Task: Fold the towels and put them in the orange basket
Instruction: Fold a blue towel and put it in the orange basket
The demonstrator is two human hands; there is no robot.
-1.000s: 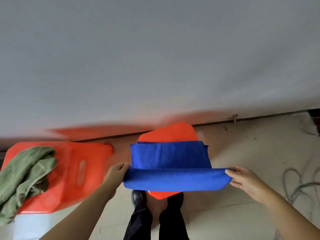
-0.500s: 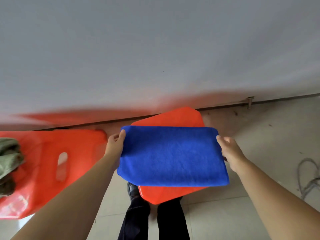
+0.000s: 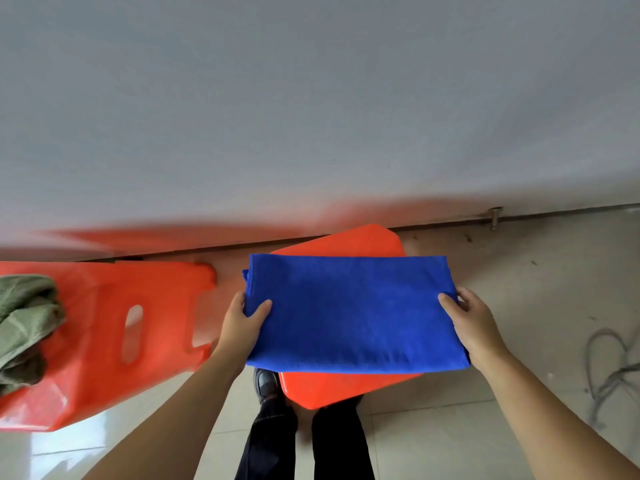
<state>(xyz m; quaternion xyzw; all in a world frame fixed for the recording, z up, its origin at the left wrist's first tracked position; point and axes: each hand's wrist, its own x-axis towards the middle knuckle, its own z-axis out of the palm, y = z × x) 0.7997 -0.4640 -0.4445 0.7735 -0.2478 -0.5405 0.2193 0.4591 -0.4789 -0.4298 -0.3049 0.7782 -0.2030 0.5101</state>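
Around you: wall, floor, cord.
A grey cord (image 3: 613, 372) loops on your tiled floor (image 3: 519, 271) below the white wall (image 3: 311, 98).

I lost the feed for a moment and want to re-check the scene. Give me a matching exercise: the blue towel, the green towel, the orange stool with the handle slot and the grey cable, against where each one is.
Things:
1. Folded blue terry towel
2. Crumpled olive-green cloth towel
3. Orange plastic stool with a handle slot
4. Loose grey cable

Places:
A. On the tiled floor at far right
B. Left of the left hand, bearing the green towel
C. Held at both ends between the left hand and the right hand
D. Heaped at the far left edge

Pairs: 1-C, 2-D, 3-B, 4-A
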